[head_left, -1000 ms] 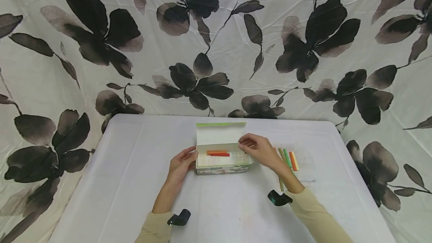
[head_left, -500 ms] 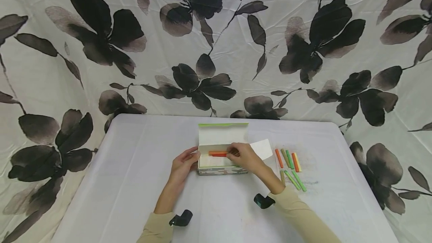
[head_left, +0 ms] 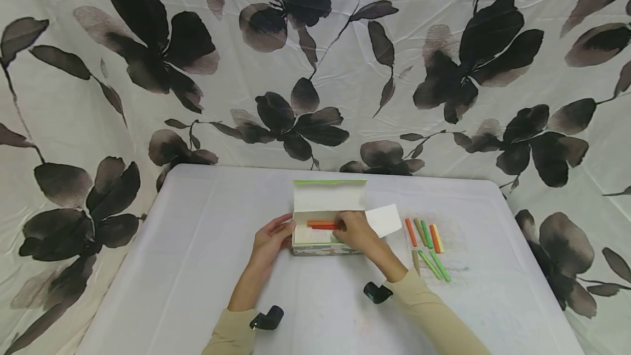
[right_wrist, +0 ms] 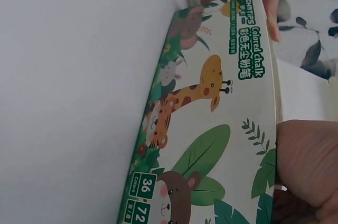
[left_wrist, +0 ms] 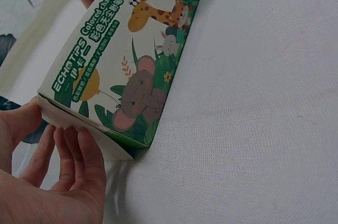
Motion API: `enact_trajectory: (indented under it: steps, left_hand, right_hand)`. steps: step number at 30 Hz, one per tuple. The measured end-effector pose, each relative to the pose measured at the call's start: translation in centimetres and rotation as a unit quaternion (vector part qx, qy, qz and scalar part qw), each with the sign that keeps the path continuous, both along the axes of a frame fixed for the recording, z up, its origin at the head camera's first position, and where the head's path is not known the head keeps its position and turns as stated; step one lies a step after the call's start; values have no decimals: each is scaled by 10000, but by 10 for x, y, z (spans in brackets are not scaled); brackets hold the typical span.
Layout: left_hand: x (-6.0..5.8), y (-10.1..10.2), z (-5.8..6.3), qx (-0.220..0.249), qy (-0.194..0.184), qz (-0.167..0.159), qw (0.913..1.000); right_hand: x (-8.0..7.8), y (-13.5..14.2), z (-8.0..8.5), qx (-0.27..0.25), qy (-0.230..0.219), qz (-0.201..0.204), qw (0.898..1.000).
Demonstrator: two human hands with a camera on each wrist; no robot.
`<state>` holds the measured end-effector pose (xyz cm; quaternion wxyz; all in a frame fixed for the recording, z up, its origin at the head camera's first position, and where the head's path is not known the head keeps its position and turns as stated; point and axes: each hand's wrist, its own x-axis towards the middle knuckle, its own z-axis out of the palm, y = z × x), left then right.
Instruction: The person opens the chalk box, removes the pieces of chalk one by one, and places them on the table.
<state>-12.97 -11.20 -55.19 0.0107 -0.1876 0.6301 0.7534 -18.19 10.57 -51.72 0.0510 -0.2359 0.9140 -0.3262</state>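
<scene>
An upright-lidded chalk box [head_left: 314, 250] stands on the table, printed with animals and the words "Colored chalk". My left hand [head_left: 268, 241] holds its left end; in the left wrist view the thumb [left_wrist: 24, 121] is at the top corner and the fingers lie against the end flap [left_wrist: 87, 131]. My right hand [head_left: 357, 232] reaches into the box from the right, fingers bent down at the right ends of an orange chalk stick [head_left: 319, 223] and a red chalk stick [head_left: 322, 227]. Its fingertips are hidden, so I cannot tell whether they pinch a stick.
Several chalk sticks in orange, green, olive and yellow lie loose to the right, including a green stick [head_left: 440, 266]. The box's white side flap [head_left: 386, 220] sticks out toward them. Behind the white table [head_left: 197, 207] hangs a floral cloth [head_left: 374, 81].
My right hand has moved left from the box's right edge into the box, uncovering the side flap and loose sticks. The left hand has stayed at the box's left end.
</scene>
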Motion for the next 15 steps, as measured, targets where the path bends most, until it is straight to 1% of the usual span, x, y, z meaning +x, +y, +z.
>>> enact_trajectory:
  steps: [6, 10, 15]
  left_hand:
    - [0, 0, 0, -7, 14, -14, 10000]
    - [0, 1, 0, -27, -5, -8, 10000]
    - [0, 0, -1, -26, -16, -10, 10000]
  right_hand:
    - [0, -1, 0, -56, -77, 2, 10000]
    - [0, 0, 1, -81, -146, 99, 9998]
    - [0, -2, 3, 21, -229, 87, 9997]
